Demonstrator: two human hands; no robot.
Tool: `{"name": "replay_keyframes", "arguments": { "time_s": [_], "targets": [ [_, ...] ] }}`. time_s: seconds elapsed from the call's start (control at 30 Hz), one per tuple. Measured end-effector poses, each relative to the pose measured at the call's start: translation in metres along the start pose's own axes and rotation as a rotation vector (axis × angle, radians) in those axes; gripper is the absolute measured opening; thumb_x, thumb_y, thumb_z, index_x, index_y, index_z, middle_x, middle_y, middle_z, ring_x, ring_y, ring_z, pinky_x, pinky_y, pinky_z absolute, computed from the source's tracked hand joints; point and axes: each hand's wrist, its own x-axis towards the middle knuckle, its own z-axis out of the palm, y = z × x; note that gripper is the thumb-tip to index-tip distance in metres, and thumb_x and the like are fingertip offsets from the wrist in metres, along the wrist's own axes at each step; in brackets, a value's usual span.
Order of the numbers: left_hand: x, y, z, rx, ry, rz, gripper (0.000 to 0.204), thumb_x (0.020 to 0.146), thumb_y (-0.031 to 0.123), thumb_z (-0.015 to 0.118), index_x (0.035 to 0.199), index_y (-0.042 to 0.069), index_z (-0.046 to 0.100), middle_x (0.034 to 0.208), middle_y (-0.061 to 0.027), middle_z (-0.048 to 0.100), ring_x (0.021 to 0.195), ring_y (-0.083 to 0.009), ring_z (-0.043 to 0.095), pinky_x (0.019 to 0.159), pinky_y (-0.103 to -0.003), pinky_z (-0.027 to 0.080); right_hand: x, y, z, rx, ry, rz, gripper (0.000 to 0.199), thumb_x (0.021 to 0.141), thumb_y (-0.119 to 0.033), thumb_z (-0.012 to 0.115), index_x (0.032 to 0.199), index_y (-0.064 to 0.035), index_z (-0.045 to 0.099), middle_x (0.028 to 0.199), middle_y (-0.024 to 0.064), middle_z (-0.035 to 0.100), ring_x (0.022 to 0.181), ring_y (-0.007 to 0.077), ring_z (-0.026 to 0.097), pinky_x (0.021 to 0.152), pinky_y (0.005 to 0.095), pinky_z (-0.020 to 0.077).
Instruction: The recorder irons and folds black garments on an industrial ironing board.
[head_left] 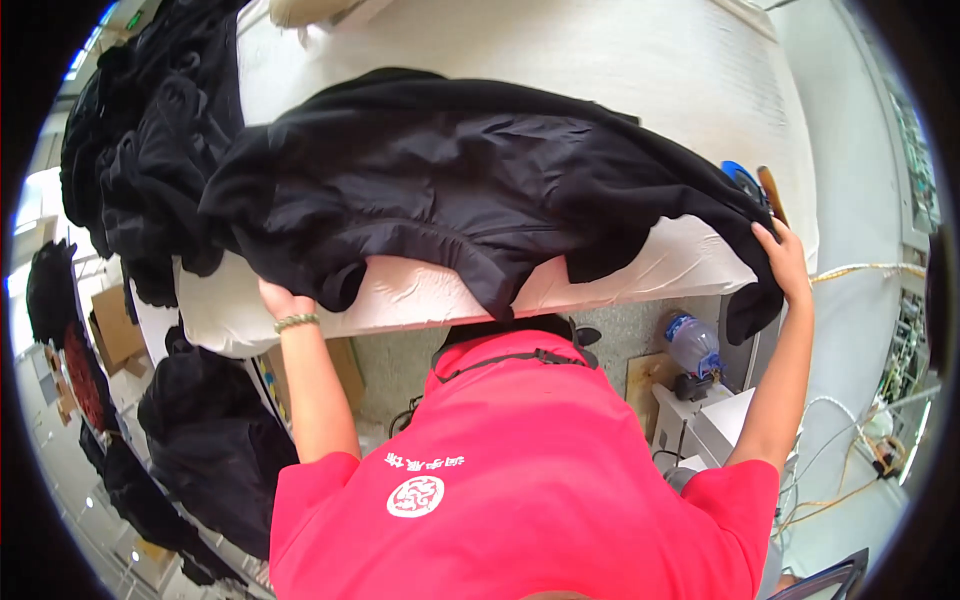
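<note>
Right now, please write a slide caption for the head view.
Left hand and right hand near opposite ends of a black garment on a white-covered table, dark cloth heaped alongside.

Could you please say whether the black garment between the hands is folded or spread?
Spread, though creased: the black garment stretches across the table from left hand to right hand.

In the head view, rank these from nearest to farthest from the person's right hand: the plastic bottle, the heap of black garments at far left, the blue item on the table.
1. Blue item: on the table, just beyond the right hand.
2. Plastic bottle: below the table's near edge.
3. Heap of black garments: far left.
</note>
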Motion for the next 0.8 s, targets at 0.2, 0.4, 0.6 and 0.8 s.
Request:
{"name": "replay_keyframes", "arguments": {
  "time_s": [0.2, 0.4, 0.6, 0.8],
  "targets": [
    [-0.074, -0.035, 0.035, 0.476, 0.326, 0.238, 0.051, 0.104, 0.037, 0.054, 0.139, -0.001, 0.056, 0.138, -0.0137, 0.061, 0.121, -0.0281, 0.061, 0.106, -0.044, 0.049, 0.051, -0.018, -0.007, 0.116, 0.108, 0.0, 0.044, 0.098, -0.029, 0.067, 0.127, 0.0036, 0.065, 0.111, 0.0075, 0.071, 0.099, 0.0122, 0.064, 0.088, 0.0262, 0.0505],
    [-0.058, 0.102, 0.085, 0.397, -0.129, 0.319, 0.06, 0.095, 0.042, 0.063, 0.134, -0.003, 0.058, 0.131, -0.0211, 0.064, 0.121, -0.0345, 0.062, 0.109, -0.051, 0.046, 0.116, -0.061, -0.024, -0.058, 0.084, -0.21, 0.042, 0.099, -0.027, 0.066, 0.127, 0.0037, 0.065, 0.111, 0.008, 0.071, 0.097, 0.0139, 0.065, 0.088, 0.0266, 0.0515],
    [-0.119, -0.078, 0.123, -0.19, -0.418, -0.279, 0.086, 0.094, 0.067, 0.054, 0.136, -0.007, 0.053, 0.135, -0.0271, 0.06, 0.134, -0.0402, 0.052, 0.117, -0.053, 0.036, 0.106, -0.061, -0.048, 0.406, -0.153, -0.202, 0.041, 0.099, -0.027, 0.067, 0.128, 0.0017, 0.064, 0.11, 0.0097, 0.071, 0.098, 0.0145, 0.066, 0.087, 0.0263, 0.0519],
    [-0.069, -0.168, 0.203, 0.526, -0.012, -0.184, 0.055, 0.09, 0.049, 0.073, 0.117, 0.002, 0.065, 0.114, -0.0127, 0.071, 0.109, -0.0291, 0.065, 0.1, -0.046, 0.051, 0.085, -0.043, -0.106, 0.615, -0.393, -0.122, 0.037, 0.101, -0.018, 0.061, 0.129, 0.0067, 0.059, 0.111, 0.0118, 0.07, 0.095, 0.0146, 0.069, 0.082, 0.025, 0.0558]
  ]
}}
